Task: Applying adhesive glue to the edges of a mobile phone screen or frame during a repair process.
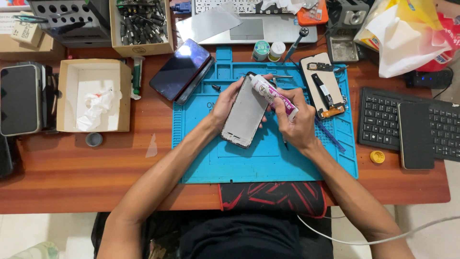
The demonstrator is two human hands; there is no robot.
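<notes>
**Glue tube on a phone frame, over the blue mat**

Nearest the camera – both forearms reach in over the blue mat, which lies on the wooden tabletop. The right hand is closed around a white and pink tube, its tip pointing up-left at the top edge of the phone frame. The left hand grips that frame by its left edge, fingers curled round it, holding it tilted just above the mat.

A bit further out – a second phone part with an orange-edged bottom lies on the mat's right side, and a dark phone sits at the mat's top left corner. Off to the left there's an open cardboard box with crumpled tissue in it. On the right, a black keyboard with another dark phone lying on it.

At the far edge: a laptop and a box of screwdriver bits.
</notes>
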